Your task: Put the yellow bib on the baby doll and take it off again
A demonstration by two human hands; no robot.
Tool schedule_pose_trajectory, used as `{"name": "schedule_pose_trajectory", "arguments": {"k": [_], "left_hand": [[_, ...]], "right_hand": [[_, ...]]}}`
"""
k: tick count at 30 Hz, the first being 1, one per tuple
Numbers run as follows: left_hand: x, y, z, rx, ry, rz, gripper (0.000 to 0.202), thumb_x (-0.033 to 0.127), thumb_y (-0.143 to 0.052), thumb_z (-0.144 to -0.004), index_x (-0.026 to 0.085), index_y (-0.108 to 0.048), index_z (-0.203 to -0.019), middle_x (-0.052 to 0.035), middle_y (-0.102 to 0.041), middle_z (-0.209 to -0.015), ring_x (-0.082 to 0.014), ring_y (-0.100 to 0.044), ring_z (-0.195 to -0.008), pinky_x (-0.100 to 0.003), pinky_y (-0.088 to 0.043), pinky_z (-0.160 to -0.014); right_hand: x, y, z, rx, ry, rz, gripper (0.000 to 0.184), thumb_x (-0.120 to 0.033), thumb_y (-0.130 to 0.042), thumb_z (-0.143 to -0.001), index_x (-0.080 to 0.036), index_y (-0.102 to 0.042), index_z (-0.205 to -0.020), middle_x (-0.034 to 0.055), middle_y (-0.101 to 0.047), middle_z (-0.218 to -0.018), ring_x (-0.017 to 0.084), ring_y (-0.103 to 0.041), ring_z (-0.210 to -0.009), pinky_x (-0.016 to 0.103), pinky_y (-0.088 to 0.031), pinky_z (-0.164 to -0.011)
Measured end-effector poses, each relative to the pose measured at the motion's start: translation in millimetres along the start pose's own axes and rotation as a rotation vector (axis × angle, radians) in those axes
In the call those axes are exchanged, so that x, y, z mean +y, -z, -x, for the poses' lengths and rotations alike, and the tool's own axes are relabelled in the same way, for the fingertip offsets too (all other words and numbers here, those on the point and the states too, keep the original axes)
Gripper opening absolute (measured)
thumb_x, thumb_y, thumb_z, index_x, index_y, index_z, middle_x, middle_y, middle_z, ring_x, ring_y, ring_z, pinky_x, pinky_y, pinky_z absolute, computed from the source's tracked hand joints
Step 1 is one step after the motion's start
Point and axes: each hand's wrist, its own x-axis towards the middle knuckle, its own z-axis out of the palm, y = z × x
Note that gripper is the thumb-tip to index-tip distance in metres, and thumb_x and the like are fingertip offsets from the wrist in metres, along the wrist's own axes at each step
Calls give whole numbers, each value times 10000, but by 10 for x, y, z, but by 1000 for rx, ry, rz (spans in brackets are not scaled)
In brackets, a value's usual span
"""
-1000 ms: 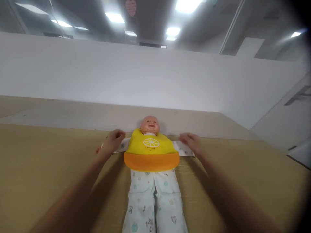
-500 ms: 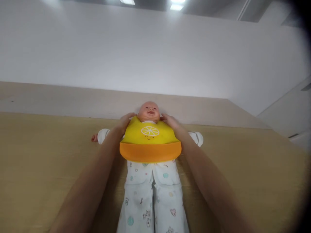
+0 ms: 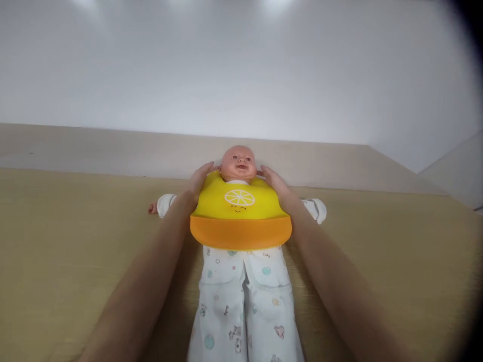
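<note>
A baby doll (image 3: 238,157) lies on its back, arms stretched out sideways, in white patterned clothes (image 3: 222,301). Over its chest is a yellow bib (image 3: 211,198) with a white citrus slice, a smiling face and an orange catch pocket (image 3: 241,232). My left hand (image 3: 202,179) is at the bib's upper left edge beside the doll's neck, fingers curled in around it. On the other side my right hand (image 3: 274,182) holds the upper right edge the same way. The fingertips and the ends of the neckband are hidden behind the neck.
The doll lies on a tan, wood-coloured surface (image 3: 75,251). Behind its head runs a paler strip (image 3: 132,153), and beyond that stands a white wall (image 3: 188,85).
The view has tipped down a little, so doll and hands appear slightly higher and further right. My hands stay on both sides of the neck; the bib lies much as before.
</note>
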Motion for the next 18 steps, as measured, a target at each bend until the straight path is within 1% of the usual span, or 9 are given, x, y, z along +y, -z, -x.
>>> {"name": "schedule_pose_trajectory", "arguments": {"k": [3,6,9,12,14,16,18], "left_hand": [[66,-48,82,86,-55,14,652,580,-660,-641,215,-621,-1181,-60,-703,-915,-229,-649,-720,-339,-509,-656],[125,-112,174,96,-109,6,615,555,-681,-633,244,-636,-1162,-38,-707,-942,-237,-656,-755,-340,-514,-673],[151,-177,241,88,-165,-31,551,527,-677,-648,223,-670,-1108,-41,-712,-1003,-270,-661,-864,-364,-515,-765],[128,-217,261,64,-328,-80,401,441,-621,-717,212,-700,-1037,-23,-676,-1161,-267,-602,-1073,-349,-460,-929],[90,-238,269,53,-415,-132,338,381,-573,-747,206,-703,-1005,-13,-649,-1220,-249,-545,-1170,-337,-403,-1007],[43,-272,317,61,-463,-170,310,342,-551,-748,191,-700,-975,-25,-654,-1208,-238,-526,-1191,-339,-371,-1036],[-4,-325,445,81,-496,-170,287,327,-550,-744,177,-694,-942,-43,-668,-1166,-231,-538,-1167,-341,-372,-1031]], "right_hand": [[-98,-82,126,-12,21,-24,309,-432,-525,-844,-223,-586,-1063,34,-692,-882,213,-660,-758,324,-535,-691],[-187,-129,212,-34,8,-19,257,-376,-571,-798,-202,-621,-981,31,-690,-801,209,-651,-707,308,-531,-657],[-234,-140,266,-7,24,-5,222,-336,-573,-774,-192,-637,-930,25,-683,-740,202,-639,-662,303,-525,-632],[-217,-135,325,9,71,-7,203,-312,-566,-758,-197,-641,-908,25,-686,-731,216,-646,-709,321,-529,-678],[-174,-124,387,14,96,-22,202,-318,-565,-748,-199,-643,-891,29,-690,-741,227,-649,-748,335,-529,-704],[-114,-105,487,41,110,-25,197,-324,-573,-732,-200,-641,-870,30,-693,-760,232,-647,-772,335,-525,-707],[-38,-79,636,88,155,-1,194,-323,-598,-706,-203,-634,-855,23,-695,-794,228,-641,-802,318,-518,-708]]}}
